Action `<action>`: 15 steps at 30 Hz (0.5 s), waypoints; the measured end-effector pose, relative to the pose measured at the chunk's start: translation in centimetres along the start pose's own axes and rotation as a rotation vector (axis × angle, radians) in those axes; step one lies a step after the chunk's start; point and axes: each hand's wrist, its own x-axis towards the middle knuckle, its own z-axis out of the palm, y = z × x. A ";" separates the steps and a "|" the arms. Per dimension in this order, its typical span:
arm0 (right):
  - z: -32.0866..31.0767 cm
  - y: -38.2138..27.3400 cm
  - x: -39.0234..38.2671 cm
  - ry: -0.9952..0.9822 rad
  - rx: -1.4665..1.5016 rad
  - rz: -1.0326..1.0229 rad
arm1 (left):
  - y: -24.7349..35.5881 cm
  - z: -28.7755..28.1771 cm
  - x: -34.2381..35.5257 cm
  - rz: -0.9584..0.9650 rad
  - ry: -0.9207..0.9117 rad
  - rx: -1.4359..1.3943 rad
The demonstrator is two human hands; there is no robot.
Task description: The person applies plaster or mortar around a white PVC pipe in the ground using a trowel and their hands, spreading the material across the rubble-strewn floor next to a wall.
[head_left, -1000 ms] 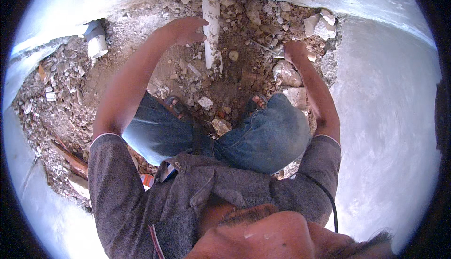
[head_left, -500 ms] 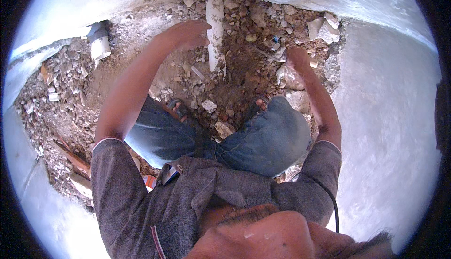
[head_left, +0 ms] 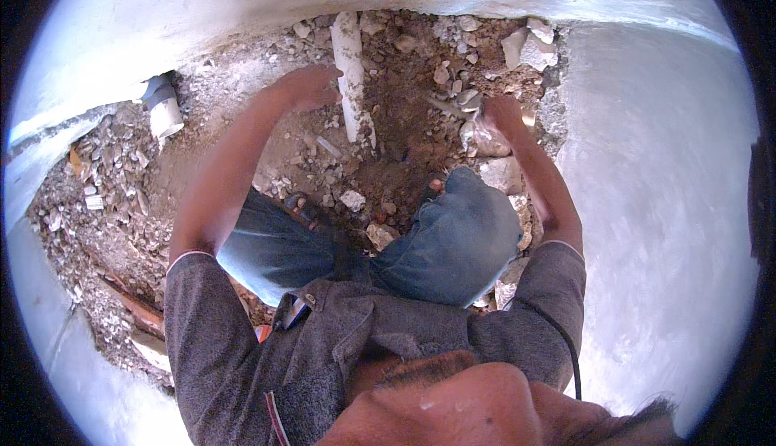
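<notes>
A pale, dirt-specked pipe (head_left: pixel 349 78) runs out from the far wall over dug-up soil. My left hand (head_left: pixel 311 88) is at the pipe's left side, its fingers stretched toward it and apart from the thumb. Whether the fingertips touch the pipe, I cannot tell. My right hand (head_left: pixel 503 114) is closed round a narrow, dusty tool (head_left: pixel 446 107) that points left toward the loose earth. A pale end shows on the other side of that fist. The tool's exact kind is unclear. Just below the fist sits a large pale stone (head_left: pixel 485 139).
Walls of pale plaster (head_left: pixel 647 187) close in at the right and far side. A short grey-and-white pipe stub (head_left: pixel 166 114) sticks out at the left. Rubble (head_left: pixel 113 163) covers the left ground, and broken blocks (head_left: pixel 533 50) lie in the far right corner. My bent knees (head_left: pixel 461 236) are close below.
The view has shifted, so the pipe and rubble appear a little lower and farther left. My left hand stays by the pipe, and my right hand keeps its grip on the narrow tool.
</notes>
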 end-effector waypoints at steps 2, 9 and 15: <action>-0.4 -1.1 -3.6 0.053 0.140 -0.103 | -1.4 2.1 1.2 0.000 0.001 0.000; -4.8 -3.2 -5.2 0.137 0.526 0.263 | -1.6 13.1 6.2 -0.103 0.122 -0.347; -3.0 -3.1 4.4 0.252 0.348 0.188 | 1.5 15.3 11.9 -0.273 0.611 -0.440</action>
